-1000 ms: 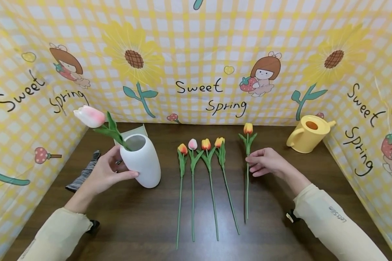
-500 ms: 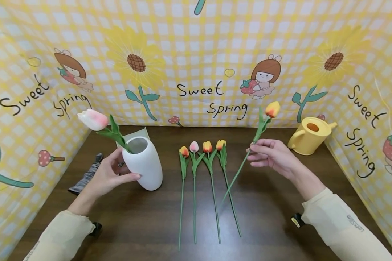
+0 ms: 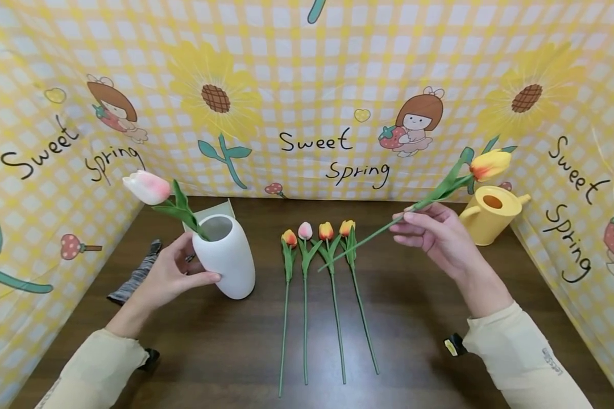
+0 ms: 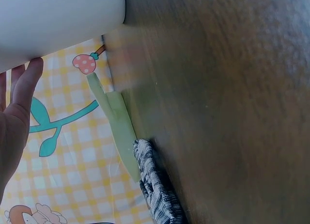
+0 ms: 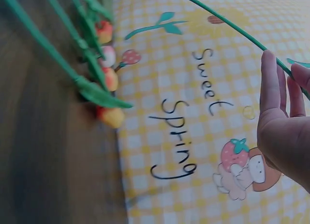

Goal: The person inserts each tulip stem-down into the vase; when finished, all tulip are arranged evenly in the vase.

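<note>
Bright rm light, soft glare on desk, faint shadows; R wrist view's tulips blurry.

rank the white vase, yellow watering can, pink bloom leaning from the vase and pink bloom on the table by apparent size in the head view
1. white vase
2. yellow watering can, partly hidden by the right hand
3. pink bloom leaning from the vase
4. pink bloom on the table

Tulips lie between vase and watering can.
</note>
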The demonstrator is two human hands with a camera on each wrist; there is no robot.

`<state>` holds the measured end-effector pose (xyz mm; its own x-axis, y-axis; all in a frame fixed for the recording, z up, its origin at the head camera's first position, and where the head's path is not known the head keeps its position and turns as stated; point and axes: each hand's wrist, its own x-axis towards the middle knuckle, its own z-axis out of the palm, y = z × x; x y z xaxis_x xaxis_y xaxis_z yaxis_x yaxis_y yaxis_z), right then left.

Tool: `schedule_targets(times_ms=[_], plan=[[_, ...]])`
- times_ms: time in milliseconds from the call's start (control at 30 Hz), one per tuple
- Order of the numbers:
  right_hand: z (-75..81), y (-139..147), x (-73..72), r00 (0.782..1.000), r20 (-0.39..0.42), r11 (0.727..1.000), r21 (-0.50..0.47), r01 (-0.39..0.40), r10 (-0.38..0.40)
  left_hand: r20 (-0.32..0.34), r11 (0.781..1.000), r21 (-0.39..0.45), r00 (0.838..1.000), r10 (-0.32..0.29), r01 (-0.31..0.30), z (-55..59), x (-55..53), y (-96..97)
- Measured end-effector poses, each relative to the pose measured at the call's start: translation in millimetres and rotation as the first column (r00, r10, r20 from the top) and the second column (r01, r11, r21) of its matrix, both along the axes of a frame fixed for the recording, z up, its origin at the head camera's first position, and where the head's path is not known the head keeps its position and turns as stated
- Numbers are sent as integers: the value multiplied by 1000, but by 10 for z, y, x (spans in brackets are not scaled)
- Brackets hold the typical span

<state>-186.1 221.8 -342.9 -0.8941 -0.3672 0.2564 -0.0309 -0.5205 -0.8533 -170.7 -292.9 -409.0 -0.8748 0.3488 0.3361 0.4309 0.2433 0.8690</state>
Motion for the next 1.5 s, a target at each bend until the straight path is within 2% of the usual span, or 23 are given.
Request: schedule_targets(times_ms=[133,233,500,733,933,1267,1500], plan=[[59,-41,-7,998,-47,997,-71,-39,36,0,1000,5,1000,-9,9,-9,-9,14],[81,-83,-4,996,-68,995,-77,-57,52,-4,1000,6,1000,-10,10,-9,-12,20],[185,-228,-12,993,-114,994,-102,-43,31,-4,998,49,999,-44,44,0,-4,19],[482,-440,-59,979,-198,990,-114,-77,54,-5,998,47,999,-44,44,-4,1,5],[714,-662,-104,970,-242,990,-121,-66,35,3,997,51,999,-54,53,6,1,9],[809,-1107,-211,965,-262,993,-118,-23,-9,13,997,53,998,-56,55,-4,-9,15],[849,-1425,-264,955,-296,998,-67,8,-28,10,998,37,999,-47,47,6,-14,12]])
